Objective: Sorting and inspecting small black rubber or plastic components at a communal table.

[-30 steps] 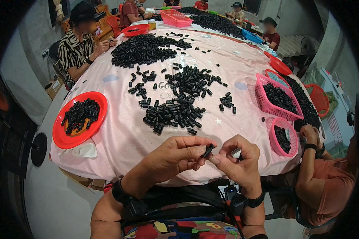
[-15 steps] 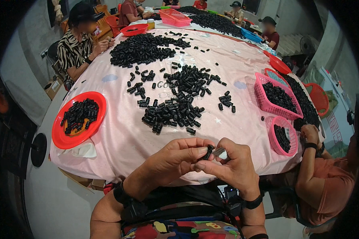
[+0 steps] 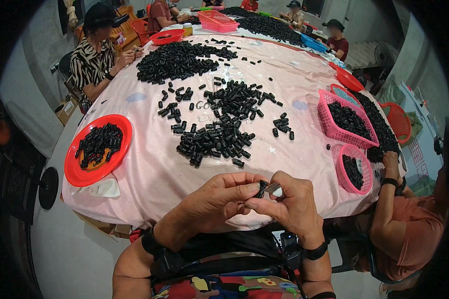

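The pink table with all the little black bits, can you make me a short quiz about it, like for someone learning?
1. True or false: the round red plastic plate at the table's left edge holds small black cylindrical parts.
2. What does the left hand pinch together with the right hand?
A. a small black part
B. a spoon
C. a red plate
3. Fill in: the rectangular pink plastic basket sits on the table's ____ side.

Key: 1 true; 2 A; 3 right.
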A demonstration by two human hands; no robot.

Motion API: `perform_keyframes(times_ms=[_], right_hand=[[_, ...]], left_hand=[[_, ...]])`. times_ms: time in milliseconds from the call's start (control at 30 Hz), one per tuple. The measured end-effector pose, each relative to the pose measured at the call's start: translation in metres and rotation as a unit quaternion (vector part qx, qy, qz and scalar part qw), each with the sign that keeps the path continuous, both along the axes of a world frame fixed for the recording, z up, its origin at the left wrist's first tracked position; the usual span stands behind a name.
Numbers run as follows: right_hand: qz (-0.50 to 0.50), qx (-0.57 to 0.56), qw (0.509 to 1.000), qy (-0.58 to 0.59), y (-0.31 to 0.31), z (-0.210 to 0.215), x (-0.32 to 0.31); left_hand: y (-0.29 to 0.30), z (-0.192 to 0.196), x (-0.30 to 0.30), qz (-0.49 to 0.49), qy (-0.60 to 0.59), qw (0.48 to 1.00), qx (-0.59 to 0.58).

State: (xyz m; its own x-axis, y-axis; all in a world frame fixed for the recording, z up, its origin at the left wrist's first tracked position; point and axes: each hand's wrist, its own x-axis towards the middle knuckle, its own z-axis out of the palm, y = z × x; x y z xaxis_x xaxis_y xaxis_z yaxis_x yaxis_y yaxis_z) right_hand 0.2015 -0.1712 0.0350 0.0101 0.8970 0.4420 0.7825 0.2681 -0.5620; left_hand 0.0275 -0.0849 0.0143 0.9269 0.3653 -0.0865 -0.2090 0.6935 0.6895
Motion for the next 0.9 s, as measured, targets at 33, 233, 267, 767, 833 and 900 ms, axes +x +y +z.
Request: perform_keyframes(times_ms=[33, 233, 267, 767, 833, 900], right_hand=[[0.001, -0.002, 1.000, 0.004, 0.0003, -0.0003, 0.0004], [0.003, 0.001, 1.000, -0.007, 0.0011, -0.0015, 0.0006], [0.003, 0.001, 1.000, -0.006, 0.0005, -0.0007, 0.0004], [-0.004, -0.010, 1.000, -0.006, 0.0012, -0.0018, 0.0007], [-0.004, -0.005, 1.000, -0.010, 0.0008, -0.0009, 0.0003], [-0.004, -0.010, 1.000, -0.007, 0.0007, -0.0012, 0.0002]], left_hand=[[-0.0002, -0.0009, 0.0006, 0.002, -0.003, 1.000, 0.000], [0.0003, -0.0016, 0.0014, -0.004, -0.012, 1.000, -0.010], [0.0004, -0.0020, 0.0014, -0.005, -0.016, 1.000, -0.011], [0.0000, -0.0017, 0.0013, 0.006, 0.008, 1.000, 0.004], [0.0000, -0.0013, 0.0013, 0.005, 0.003, 1.000, 0.005], [-0.0001, -0.0011, 0.0012, 0.004, -0.001, 1.000, 0.006]])
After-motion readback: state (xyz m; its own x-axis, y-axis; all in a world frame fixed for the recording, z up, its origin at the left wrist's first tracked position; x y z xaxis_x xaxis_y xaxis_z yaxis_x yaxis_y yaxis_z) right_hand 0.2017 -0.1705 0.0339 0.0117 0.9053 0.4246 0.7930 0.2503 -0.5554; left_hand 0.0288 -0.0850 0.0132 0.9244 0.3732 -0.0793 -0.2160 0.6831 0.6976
